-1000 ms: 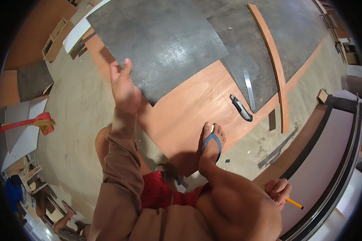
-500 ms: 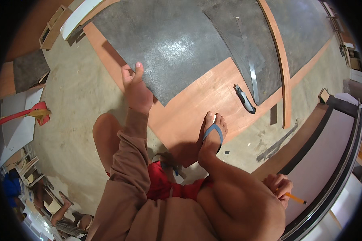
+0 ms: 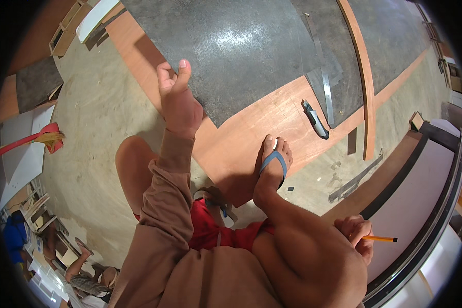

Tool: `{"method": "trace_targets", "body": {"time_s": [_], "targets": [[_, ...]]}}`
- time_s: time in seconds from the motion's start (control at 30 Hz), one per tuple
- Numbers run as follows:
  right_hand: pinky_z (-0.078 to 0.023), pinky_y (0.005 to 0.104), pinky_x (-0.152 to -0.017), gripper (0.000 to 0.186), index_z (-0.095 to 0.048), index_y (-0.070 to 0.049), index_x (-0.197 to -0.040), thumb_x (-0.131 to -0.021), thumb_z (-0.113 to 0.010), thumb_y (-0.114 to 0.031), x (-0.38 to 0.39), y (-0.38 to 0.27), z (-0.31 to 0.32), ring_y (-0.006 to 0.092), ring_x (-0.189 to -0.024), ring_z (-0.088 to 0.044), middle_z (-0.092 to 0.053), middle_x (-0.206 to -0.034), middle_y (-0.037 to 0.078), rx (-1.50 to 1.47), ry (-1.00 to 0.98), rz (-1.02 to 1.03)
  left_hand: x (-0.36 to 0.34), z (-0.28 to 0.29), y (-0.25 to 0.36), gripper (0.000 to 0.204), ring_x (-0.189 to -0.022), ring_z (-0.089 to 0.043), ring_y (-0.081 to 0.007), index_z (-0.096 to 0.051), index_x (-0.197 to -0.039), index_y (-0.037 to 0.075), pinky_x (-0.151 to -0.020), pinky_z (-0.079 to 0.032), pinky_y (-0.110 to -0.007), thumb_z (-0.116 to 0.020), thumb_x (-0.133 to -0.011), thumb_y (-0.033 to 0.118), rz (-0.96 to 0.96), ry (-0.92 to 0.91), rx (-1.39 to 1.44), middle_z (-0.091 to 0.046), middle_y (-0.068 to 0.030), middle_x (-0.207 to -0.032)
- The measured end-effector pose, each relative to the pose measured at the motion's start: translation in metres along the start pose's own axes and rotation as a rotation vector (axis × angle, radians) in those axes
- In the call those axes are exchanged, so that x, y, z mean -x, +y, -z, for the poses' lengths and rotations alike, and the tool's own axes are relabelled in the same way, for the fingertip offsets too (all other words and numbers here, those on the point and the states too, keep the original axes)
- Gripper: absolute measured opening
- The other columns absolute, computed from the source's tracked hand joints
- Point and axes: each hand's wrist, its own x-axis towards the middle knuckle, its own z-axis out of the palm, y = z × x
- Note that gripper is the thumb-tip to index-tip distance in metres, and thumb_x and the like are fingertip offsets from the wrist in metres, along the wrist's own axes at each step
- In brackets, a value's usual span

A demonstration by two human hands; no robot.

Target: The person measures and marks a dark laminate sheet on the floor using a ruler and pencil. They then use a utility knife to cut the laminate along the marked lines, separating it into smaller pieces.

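"Grey laminate sheet (image 3: 231,66): report position."

"Lying over the far part of the plywood panel (image 3: 241,141). Leaving a strip of bare wood at left and a wider bare area on the near side. Running out of view at the far end."

"Any change over the past second?"

"Yes. Shifted toward the near right against the plywood. Brought closer, at the near corner, to the sandalled foot (image 3: 273,167), and at the right-hand corner to the utility knife (image 3: 315,120). To be read with care, given some shift of the whole view."

"Left hand (image 3: 182,105): state of grip?"

"Half wide. Held at the left edge of the sheet, by the near corner, with thumb raised and fingers bent. Visible gap between thumb and fingers, nothing seen clasped. Unable to tell whether touching the edge."

"Right hand (image 3: 355,232)?"

"Resting at the right knee (image 3: 339,267), curled round a yellow pencil (image 3: 382,238). Pointed to the right, well apart from the sheet."

"Other items?"

"Noted: utility knife lying loose on bare plywood, right of the foot. Noted also: metal straightedge (image 3: 327,95) just beyond, on the far right side of the knife, and wooden batten (image 3: 365,87) farther right, laid across a second grey sheet (image 3: 395,56)."

"Meaning for the work?"

"Judged as adjustment of the sheet's lie. Not judged as marking or cutting, with pencil away from the surface and knife unheld."
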Motion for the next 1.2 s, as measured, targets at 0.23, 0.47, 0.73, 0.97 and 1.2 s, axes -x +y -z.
{"method": "trace_targets", "body": {"time_s": [0.23, 0.47, 0.73, 0.97, 1.2], "targets": [[-0.038, 0.0329, -0.056, 0.041, -0.075, -0.003, -0.082, -0.068, -0.091, -0.038, 0.017, 0.005, 0.008, 0.0185, -0.059, -0.05, -0.062, -0.075, 0.006, -0.079, 0.066, -0.042, 0.01, -0.013, 0.012, 0.022, -0.107, -0.051, -0.013, -0.045, -0.114, 0.011, -0.097, -0.047, -0.035, -0.065, -0.106, 0.017, 0.016, -0.078, 0.117, -0.056, -0.0042, -0.115], [-0.037, 0.0339, -0.056, 0.038, -0.075, -0.001, -0.08, -0.071, -0.09, -0.035, 0.015, 0.006, 0.004, 0.0183, -0.058, -0.049, -0.06, -0.074, 0.006, -0.114, 0.102, -0.025, 0.013, -0.017, 0.014, 0.021, -0.102, -0.048, -0.0119, -0.046, -0.115, 0.012, -0.09, -0.048, -0.032, -0.064, -0.107, 0.019, 0.039, -0.083, 0.124, -0.053, -0.0038, -0.111], [-0.039, 0.0344, -0.059, 0.036, -0.076, -0.001, -0.081, -0.074, -0.09, -0.033, 0.007, 0.004, 0.003, 0.0188, -0.06, -0.051, -0.061, -0.075, 0.007, -0.17, 0.089, -0.099, 0.018, -0.009, 0.001, 0.023, -0.079, -0.037, -0.0045, -0.051, -0.104, 0.013, -0.064, -0.035, -0.024, -0.066, -0.107, 0.03, 0.096, 0.006, -0.016, -0.041, 0.0055, -0.084], [-0.041, 0.0361, -0.06, 0.033, -0.076, -0.001, -0.084, -0.078, -0.089, -0.031, 0.014, 0.012, -0.001, 0.0206, -0.063, -0.054, -0.062, -0.077, 0.008, -0.234, 0.118, -0.055, 0.021, 0.0, -0.006, 0.026, -0.075, -0.034, -0.0053, -0.053, -0.106, 0.01, -0.063, -0.032, -0.025, -0.067, -0.106, 0.032, 0.021, 0.057, -0.193, -0.039, 0.006, -0.08], [-0.039, 0.0378, -0.059, 0.024, -0.073, -0.002, -0.08, -0.081, -0.084, -0.023, 0.002, 0.002, 0.017, 0.0235, -0.066, -0.055, -0.06, -0.075, 0.009, -0.153, -0.093, -0.152, 0.03, 0.032, -0.051, 0.025, -0.082, -0.036, -0.0068, -0.054, -0.108, 0.009, -0.072, -0.034, -0.026, -0.068, -0.105, 0.029, 0.072, 0.213, -0.241, -0.041, 0.006, -0.086]]}}
